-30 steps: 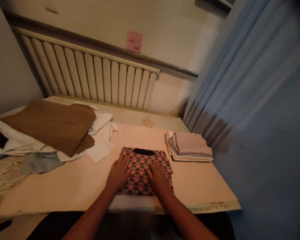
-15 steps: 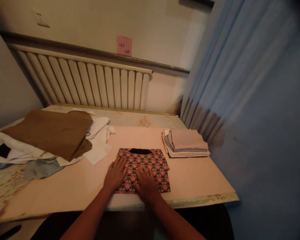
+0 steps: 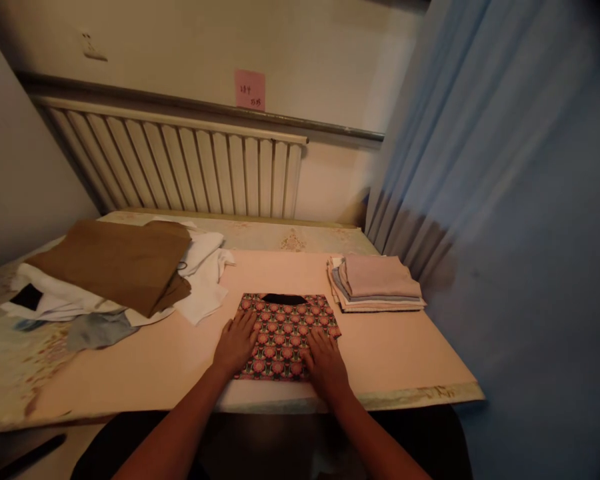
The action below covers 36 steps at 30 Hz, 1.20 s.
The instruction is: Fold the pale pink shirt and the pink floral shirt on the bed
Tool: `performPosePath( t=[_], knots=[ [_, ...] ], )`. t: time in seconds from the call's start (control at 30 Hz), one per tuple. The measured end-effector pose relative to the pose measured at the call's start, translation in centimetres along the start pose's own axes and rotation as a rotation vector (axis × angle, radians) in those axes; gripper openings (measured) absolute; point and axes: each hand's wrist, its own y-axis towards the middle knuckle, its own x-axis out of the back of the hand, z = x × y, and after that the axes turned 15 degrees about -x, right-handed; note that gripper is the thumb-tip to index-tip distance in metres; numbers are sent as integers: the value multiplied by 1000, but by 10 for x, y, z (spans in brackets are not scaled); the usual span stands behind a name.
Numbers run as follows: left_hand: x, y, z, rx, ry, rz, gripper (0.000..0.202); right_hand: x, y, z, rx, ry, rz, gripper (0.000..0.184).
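A folded patterned garment (image 3: 280, 340), red and black with a black neckline at its far edge, lies flat on the pink cloth (image 3: 165, 367) in front of me. My left hand (image 3: 237, 341) rests flat on its left side, fingers stretched forward. On its right side lies my right hand (image 3: 325, 363), palm down with the fingers extended. Both hands touch the fabric without gripping it. The hands cover parts of the garment's two side edges.
A loose heap of clothes with a brown garment (image 3: 115, 260) on top lies at the left. Folded cloths (image 3: 380, 277) are stacked at the back right. Behind the table stand a radiator (image 3: 205, 167) and a wall; a blue curtain (image 3: 520, 253) hangs along the right.
My right hand has slid right across the garment, from its middle to its right side. The left hand stays on the left side. The view has shifted slightly.
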Motion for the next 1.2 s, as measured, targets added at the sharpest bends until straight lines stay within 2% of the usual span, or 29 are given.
performPosePath(
  t=[0.1,0.17,0.23,0.37,0.43,0.5,0.6,0.9,1.2],
  knots=[
    [9,8,-13,80,27,17,47,-1,-1,1,-6,-17,-4,39],
    [16,17,-33,131,53,-4,46,-2,-1,0,3,-19,-10,39],
    [18,27,-61,86,48,-56,45,-4,-2,-1,19,-20,-17,40],
    [4,36,-118,-38,-59,-66,44,-6,-1,-4,32,-35,-1,41],
    [-6,34,-135,-50,-103,-47,45,-6,-1,-4,19,-41,6,41],
    [-12,28,-142,-39,-129,-42,47,-6,-1,-4,13,-48,15,42],
    [-11,21,-140,-21,-145,-46,46,-5,-1,-3,23,-57,21,42],
    [-6,2,-114,-27,-88,-105,48,-7,-2,-4,55,-51,-20,40],
    [6,-21,-68,40,-40,-67,49,-5,-3,-2,49,-103,-13,42]
  ],
)
